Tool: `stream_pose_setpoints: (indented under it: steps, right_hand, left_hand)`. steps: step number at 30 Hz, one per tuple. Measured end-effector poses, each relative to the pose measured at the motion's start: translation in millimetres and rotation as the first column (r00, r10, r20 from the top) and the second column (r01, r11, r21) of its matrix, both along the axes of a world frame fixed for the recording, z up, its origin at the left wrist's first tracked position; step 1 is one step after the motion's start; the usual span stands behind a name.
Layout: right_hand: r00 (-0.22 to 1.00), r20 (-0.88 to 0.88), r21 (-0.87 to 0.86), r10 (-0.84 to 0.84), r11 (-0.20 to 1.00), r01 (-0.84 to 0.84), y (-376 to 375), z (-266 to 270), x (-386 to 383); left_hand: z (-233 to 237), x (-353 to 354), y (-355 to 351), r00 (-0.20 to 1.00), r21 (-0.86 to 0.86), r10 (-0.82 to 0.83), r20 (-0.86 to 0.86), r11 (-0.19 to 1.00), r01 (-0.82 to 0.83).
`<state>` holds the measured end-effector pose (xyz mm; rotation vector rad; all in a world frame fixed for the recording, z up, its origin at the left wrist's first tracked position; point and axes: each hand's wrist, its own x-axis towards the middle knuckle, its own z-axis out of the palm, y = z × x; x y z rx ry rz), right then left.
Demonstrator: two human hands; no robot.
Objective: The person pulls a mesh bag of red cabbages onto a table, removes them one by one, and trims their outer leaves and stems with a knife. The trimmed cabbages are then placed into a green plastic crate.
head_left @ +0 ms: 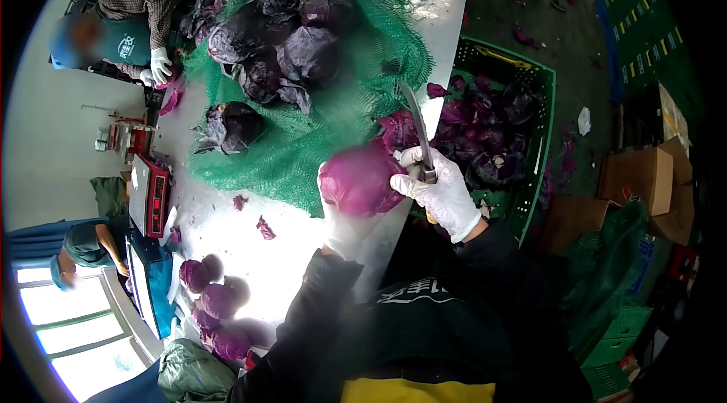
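A red cabbage [359,182] with a smooth purple surface rests in my left hand [344,230], which wears a white glove and supports it from below. My gloved right hand [445,195] grips a knife [419,124], its curved blade pointing up and away from me. The fingertips of that hand press against the cabbage's right side. A loose purple leaf [399,130] hangs just beyond the cabbage, beside the blade. Darker untrimmed cabbages [309,53] lie heaped on green netting [341,119] past my hands, with a single one [233,127] nearer on the left.
Right of the metal table [291,252], a green crate [539,168] holds leaves and cabbage pieces. Several peeled cabbages [218,301] sit at the table's near left, by a red scale [155,195]. Across the table a person [125,32] in white gloves works; another person [87,248] is farther left.
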<state>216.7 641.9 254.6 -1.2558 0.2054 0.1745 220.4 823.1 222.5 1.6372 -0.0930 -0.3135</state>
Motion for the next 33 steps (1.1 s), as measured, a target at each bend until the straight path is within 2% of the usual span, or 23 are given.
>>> stream_pose_setpoints:
  steps: [2,3,4,5,6,8,9,10,11,12,13,14,16,17,18,20,22,23,26,27,28,30,33]
  right_hand:
    - [0.997,-0.071,0.025,0.007,1.000,-0.005,-4,-6,-1]
    - [0.973,-0.198,0.070,0.118,0.992,-0.106,-13,9,-2]
    - [0.972,-0.186,0.096,0.141,0.988,-0.124,-18,20,-3]
    - [0.971,-0.174,0.122,0.164,0.982,-0.144,-20,28,-5]
    - [0.970,-0.157,0.148,0.187,0.975,-0.164,-24,37,-4]
    - [0.982,-0.189,0.210,0.013,0.977,0.027,-53,54,5]
    - [0.978,0.003,-0.137,-0.207,0.969,0.206,-66,13,23]
    - [0.904,0.265,-0.418,-0.337,0.804,0.422,-77,-31,39]
    - [0.836,0.509,-0.684,-0.204,0.495,0.537,-84,-38,38]
    - [0.920,0.281,-0.619,-0.272,0.682,0.391,-84,-42,33]
    - [0.933,0.271,-0.430,-0.237,0.837,0.337,-71,-44,28]
    - [0.948,0.250,-0.217,-0.198,0.943,0.254,-53,-47,20]
    - [0.987,0.157,-0.152,-0.021,0.987,0.046,-25,-22,12]
    - [0.995,0.039,-0.059,0.096,0.994,-0.093,-18,-18,13]
    - [0.994,-0.023,0.090,0.108,0.990,-0.105,-15,-17,13]
    - [0.958,-0.219,0.258,0.186,0.958,-0.127,-18,-14,14]
    - [0.941,-0.311,0.234,0.136,0.970,-0.063,-2,-23,8]
    - [0.918,-0.379,0.187,0.120,0.981,-0.051,4,-23,7]
    - [0.931,-0.338,0.153,0.137,0.984,-0.089,-1,-30,1]
    - [0.952,-0.235,0.278,0.196,0.952,-0.128,-6,-24,-1]
    - [0.970,-0.209,0.255,0.123,0.965,-0.067,-8,-23,-4]
    - [0.977,-0.210,0.027,-0.046,0.998,0.053,-21,-52,-12]
    - [0.931,-0.299,-0.274,-0.208,0.954,0.125,-64,-162,-49]
  left_hand:
    - [-23,8,14,0.957,0.481,-0.188,0.220,0.874,0.061]
    - [-31,11,17,0.960,0.474,-0.179,0.215,0.878,0.058]
    - [-37,14,18,0.963,0.467,-0.171,0.209,0.882,0.055]
    - [-43,15,15,0.996,0.157,-0.018,0.085,0.988,0.004]
    - [-32,15,9,0.989,0.165,0.058,0.138,0.983,-0.080]
    - [-12,16,-3,0.948,0.174,0.206,0.243,0.952,-0.251]
    - [-23,15,-10,0.942,-0.222,0.316,-0.111,0.916,-0.333]
    - [-25,16,-13,0.920,-0.376,0.292,-0.261,0.847,-0.376]
    - [-28,16,-15,0.877,-0.499,0.255,-0.407,0.742,-0.448]
    - [-25,20,-18,0.898,-0.465,0.261,-0.353,0.785,-0.411]
    - [-17,21,-22,0.915,-0.421,0.268,-0.303,0.824,-0.381]
    - [-7,18,-17,0.881,-0.572,0.108,-0.460,0.723,-0.387]
    - [24,13,-9,0.668,-0.686,-0.238,-0.706,0.465,-0.559]
    - [39,13,-10,0.628,-0.651,-0.245,-0.739,0.502,-0.570]
    - [46,12,-10,0.585,-0.612,-0.248,-0.772,0.537,-0.580]
    - [33,7,-8,0.839,-0.546,-0.049,-0.541,0.780,-0.307]
    - [50,2,-14,0.876,-0.469,0.227,-0.426,0.773,-0.428]
    - [55,7,-1,0.937,-0.515,0.013,-0.350,0.833,-0.204]
    - [50,2,7,0.850,-0.597,-0.004,-0.526,0.714,-0.366]
    - [31,2,20,0.828,-0.690,-0.112,-0.549,0.621,-0.373]
    - [32,1,26,0.804,-0.700,-0.108,-0.585,0.568,-0.433]
    - [33,-4,38,0.777,-0.716,-0.098,-0.622,0.472,-0.514]
    - [35,-11,59,0.789,-0.743,-0.065,-0.611,0.389,-0.544]
